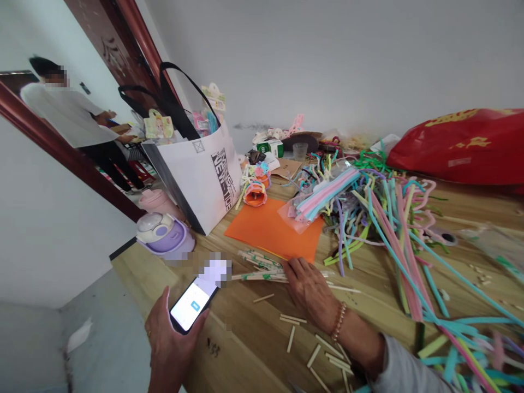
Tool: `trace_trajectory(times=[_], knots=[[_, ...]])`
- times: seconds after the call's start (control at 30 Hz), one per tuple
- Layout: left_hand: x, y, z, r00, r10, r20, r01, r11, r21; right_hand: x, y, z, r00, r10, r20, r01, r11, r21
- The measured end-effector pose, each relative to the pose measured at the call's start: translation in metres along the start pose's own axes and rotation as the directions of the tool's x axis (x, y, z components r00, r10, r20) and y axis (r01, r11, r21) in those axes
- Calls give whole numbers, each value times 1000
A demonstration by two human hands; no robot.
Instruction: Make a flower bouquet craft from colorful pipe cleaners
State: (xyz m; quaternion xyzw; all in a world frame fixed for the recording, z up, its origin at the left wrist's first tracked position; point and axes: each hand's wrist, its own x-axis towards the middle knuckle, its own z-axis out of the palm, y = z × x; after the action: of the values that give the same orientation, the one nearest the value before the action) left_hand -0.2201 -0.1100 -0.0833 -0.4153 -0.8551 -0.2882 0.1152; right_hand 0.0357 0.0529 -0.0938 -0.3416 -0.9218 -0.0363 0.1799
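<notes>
My left hand (172, 349) is at the table's near edge and holds a smartphone (190, 305) upright, with its lit screen facing me. A pixelated patch hides the phone's top end. My right hand (309, 289) lies on a loose bundle of thin wooden sticks (260, 270) with green markings; I cannot tell if it grips them. Several short sticks (315, 349) lie scattered below that wrist. Beyond the hand are an orange card sheet (272, 232) and a heap of multicoloured pipe cleaners (393, 240).
The wooden table (245, 349) ends at the left. On it stand a white printed tote bag (204, 180), a lilac-and-white bottle (164, 234) and a red plastic bag (458, 147). Small craft items lie along the wall. A person stands at the doorway (69, 114).
</notes>
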Motion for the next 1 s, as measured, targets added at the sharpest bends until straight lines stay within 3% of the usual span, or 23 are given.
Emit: trace_trajectory(times=[0.2, 0.47, 1.0], knots=[[-1, -11, 3, 996, -49, 75, 48, 999, 12, 0, 1, 0, 1000, -15, -3, 15, 1000, 7], [-1, -10, 2, 983, -145, 112, 147, 989, -13, -1, 1, 3, 1000, -16, -15, 16, 1000, -5], [3, -11, 7, 984, -126, 122, 126, 992, 14, 0, 1, 2, 1000, -18, -20, 18, 1000, -3]])
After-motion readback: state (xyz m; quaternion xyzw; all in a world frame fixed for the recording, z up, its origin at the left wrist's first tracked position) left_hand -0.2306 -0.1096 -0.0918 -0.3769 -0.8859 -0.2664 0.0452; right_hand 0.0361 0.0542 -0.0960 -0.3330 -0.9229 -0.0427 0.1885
